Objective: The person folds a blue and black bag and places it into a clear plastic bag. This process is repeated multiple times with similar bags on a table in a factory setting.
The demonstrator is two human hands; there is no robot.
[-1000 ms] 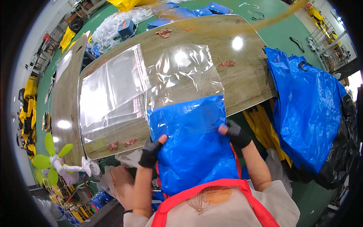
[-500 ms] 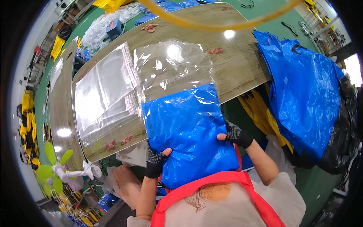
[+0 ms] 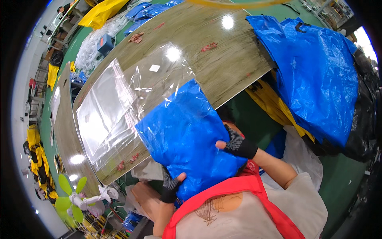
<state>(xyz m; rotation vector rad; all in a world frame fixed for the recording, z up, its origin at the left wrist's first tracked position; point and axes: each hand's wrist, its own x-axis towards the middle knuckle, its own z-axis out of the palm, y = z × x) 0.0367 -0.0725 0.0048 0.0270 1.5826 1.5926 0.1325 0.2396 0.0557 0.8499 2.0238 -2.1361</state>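
Note:
A folded blue plastic-woven bag point(image 3: 185, 137) lies half on the near edge of the wooden table point(image 3: 234, 59), inside a clear plastic sleeve point(image 3: 159, 75) that spreads over the tabletop. My left hand point(image 3: 172, 185), in a dark fingerless glove, grips the bag's near lower corner. My right hand point(image 3: 234, 144), gloved the same way, grips the bag's right edge. Both hands hold the blue bag against my red apron.
A stack of clear plastic sleeves point(image 3: 101, 113) lies on the table to the left. A big blue bag point(image 3: 318, 75) stands at the right with yellow material point(image 3: 274, 109) beside it. A green fan point(image 3: 73, 197) sits lower left. Small red scraps dot the tabletop.
The view has swung and tilted. The blue bag has been pulled toward me and turned, so more of it hangs off the table edge; both hands kept their grip on it.

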